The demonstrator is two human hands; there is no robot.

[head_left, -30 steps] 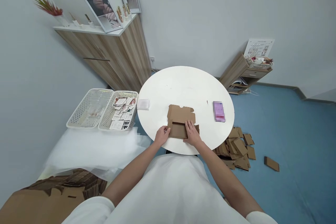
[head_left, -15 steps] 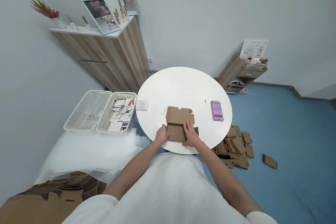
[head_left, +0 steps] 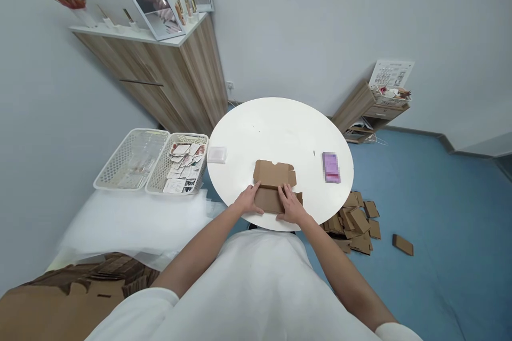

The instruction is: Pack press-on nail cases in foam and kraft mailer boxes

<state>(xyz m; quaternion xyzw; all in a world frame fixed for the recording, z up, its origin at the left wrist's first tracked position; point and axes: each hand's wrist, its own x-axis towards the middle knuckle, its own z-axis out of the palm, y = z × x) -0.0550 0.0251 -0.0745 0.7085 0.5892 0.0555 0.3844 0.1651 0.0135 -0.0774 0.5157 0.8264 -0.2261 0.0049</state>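
A brown cardboard box point(head_left: 274, 173) lies near the front edge of the round white table, its lid flap raised behind the shallow base. On the base's left side rests my left hand point(head_left: 248, 200), thumb at the front and fingers along the back crease, gripping that side. My right hand point(head_left: 291, 206) holds the right part of the base, fingertips near the crease and thumb at the front edge. A small side flap sticks out beyond the right hand.
On the white table point(head_left: 280, 122) are a clear plastic case point(head_left: 216, 154) and a purple pack point(head_left: 331, 167). Left stand white baskets point(head_left: 154, 186) with packets and cards. Flattened cardboard point(head_left: 60, 309) is at lower left. Folded boxes point(head_left: 356, 224) lie on the floor at right.
My left hand has shifted from the box's outer left edge onto its left side, fingers now reaching the crease. The right hand stays nearly where it was. The view has tilted slightly.
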